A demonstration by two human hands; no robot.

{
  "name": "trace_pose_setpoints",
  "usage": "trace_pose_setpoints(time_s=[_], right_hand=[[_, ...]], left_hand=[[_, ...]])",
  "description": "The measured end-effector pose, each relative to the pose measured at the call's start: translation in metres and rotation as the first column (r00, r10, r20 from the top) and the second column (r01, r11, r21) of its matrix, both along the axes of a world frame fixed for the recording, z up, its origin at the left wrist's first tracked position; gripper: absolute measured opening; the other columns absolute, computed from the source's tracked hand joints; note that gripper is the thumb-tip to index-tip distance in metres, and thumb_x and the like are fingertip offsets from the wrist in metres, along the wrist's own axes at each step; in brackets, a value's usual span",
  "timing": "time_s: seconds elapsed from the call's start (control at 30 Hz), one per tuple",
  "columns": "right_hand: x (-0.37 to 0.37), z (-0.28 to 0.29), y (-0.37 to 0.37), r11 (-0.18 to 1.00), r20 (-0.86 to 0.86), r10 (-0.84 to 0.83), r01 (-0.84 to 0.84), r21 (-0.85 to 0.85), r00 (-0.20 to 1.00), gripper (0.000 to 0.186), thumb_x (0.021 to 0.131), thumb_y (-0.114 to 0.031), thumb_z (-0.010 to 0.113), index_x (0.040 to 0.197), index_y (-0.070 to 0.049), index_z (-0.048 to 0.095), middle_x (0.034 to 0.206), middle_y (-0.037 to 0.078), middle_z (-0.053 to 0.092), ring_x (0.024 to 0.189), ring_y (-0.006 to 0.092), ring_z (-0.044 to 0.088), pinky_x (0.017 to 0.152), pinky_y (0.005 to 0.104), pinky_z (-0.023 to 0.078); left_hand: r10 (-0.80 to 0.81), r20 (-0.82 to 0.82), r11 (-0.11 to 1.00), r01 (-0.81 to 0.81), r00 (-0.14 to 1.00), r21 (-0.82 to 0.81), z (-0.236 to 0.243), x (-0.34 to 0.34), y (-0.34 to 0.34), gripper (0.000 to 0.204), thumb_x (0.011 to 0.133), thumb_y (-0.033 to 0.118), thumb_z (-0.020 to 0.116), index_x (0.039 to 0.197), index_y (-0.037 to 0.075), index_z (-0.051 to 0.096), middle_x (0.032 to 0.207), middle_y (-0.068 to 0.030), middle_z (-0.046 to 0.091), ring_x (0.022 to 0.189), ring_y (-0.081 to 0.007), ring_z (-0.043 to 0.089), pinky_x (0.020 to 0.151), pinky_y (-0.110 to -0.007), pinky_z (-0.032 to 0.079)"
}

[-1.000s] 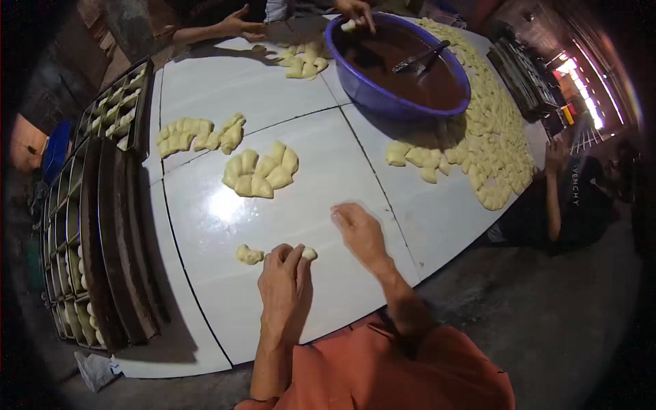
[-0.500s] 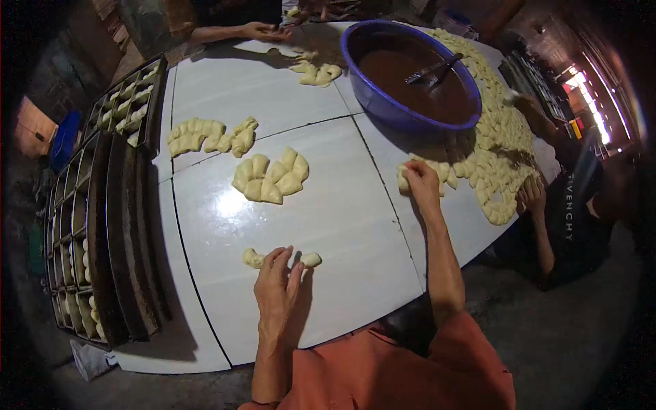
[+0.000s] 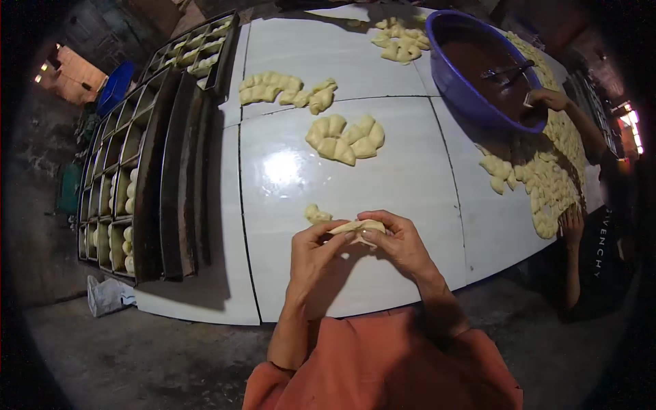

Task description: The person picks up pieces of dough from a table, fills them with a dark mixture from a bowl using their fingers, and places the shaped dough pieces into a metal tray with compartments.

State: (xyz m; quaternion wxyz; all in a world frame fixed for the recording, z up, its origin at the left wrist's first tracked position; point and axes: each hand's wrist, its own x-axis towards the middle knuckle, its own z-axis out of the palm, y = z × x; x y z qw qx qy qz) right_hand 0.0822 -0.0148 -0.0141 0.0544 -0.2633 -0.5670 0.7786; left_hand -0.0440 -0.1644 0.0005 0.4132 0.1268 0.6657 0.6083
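Dough piece pinched between both hands, low over the near part of the white table; cannot tell whether its underside touches. Left hand grips one end, thumb against fingers; right hand grips the other the same way. Piece looks soft, drawn out wide.

Main risk, in my judgement: tearing. Hands pulling apart unevenly, or thumbs pressing hard, could thin the middle until it splits. Tacky dough could also cling to fingertips and lose its shape on release.

Second: small lump lies just past the left fingers. A careless forward swing could flatten or smear it.

Further out, cluster and row, clear of both hands; a long reach might drag a sleeve over them.

Right side: co-worker's hand at the bowl. A knock on its rim could slop brown liquid onto the nearby dough spread.
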Motion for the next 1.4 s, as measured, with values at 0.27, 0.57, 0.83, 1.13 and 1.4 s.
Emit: trace_pose_setpoints(time_s=[0.27,0.57,0.83,1.13,1.4], right_hand=[[-0.005,0.002,-0.007,0.986,0.118,0.007,0.013,-0.166,0.993,0.023,0.093,-0.017,0.068,0.109,0.0,0.067,0.084,0.003,0.065,0.067,0.0075,0.058,0.055,0.0213,0.046],[0.015,0.011,0.008,0.822,-0.126,-0.281,0.171,-0.544,0.951,0.023,0.096,-0.02,0.063,0.105,0.001,0.062,0.093,0.012,0.063,0.074,0.0132,0.056,0.066,0.0245,0.047],[0.019,0.02,0.008,0.918,-0.13,-0.26,0.203,-0.341,0.957,0.042,0.101,-0.019,0.053,0.136,0.004,0.052,0.115,0.017,0.065,0.096,0.0229,0.067,0.083,0.0317,0.056],[0.027,-0.001,0.021,0.943,-0.184,-0.331,0.333,-0.02,0.925,0.021,0.088,-0.002,0.073,0.103,-0.004,0.059,0.106,0.005,0.063,0.098,0.0109,0.062,0.084,0.0261,0.052],[0.03,0.025,0.043,0.913,-0.324,-0.403,0.352,-0.204,0.856,0.023,0.088,-0.007,0.073,0.105,-0.005,0.058,0.097,0.004,0.065,0.088,0.0105,0.064,0.079,0.025,0.053]], left_hand=[[-0.161,-0.875,0.93,-0.227,0.456,-0.29,-0.059,0.002,-0.075,0.032,0.088,0.009,0.069,0.119,0.014,0.071,0.122,-0.0115,0.067,0.12,-0.0338,0.056,0.104,-0.051,0.037],[-0.474,-0.761,0.788,-0.173,0.443,-0.591,-0.068,-0.002,-0.072,0.052,0.101,0.029,0.047,0.149,0.009,0.043,0.155,-0.0256,0.033,0.147,-0.0473,0.021,0.114,-0.069,0.011],[-0.025,-0.677,0.999,-0.014,0.735,-0.052,0.01,0.014,-0.023,0.059,0.079,0.024,0.082,0.13,0.004,0.06,0.122,-0.0159,0.064,0.111,-0.0298,0.062,0.093,-0.044,0.051],[-0.124,-0.057,0.988,0.128,0.991,0.081,-0.007,0.033,0.044,0.03,0.091,0.012,0.071,0.118,-0.001,0.068,0.1,-0.0119,0.074,0.087,-0.0163,0.07,0.079,-0.027,0.054],[0.182,-0.599,0.827,0.208,0.78,0.523,-0.015,0.065,0.126,0.064,0.089,0.033,0.075,0.137,-0.003,0.054,0.127,-0.0182,0.066,0.111,-0.0255,0.068,0.09,-0.034,0.055]])
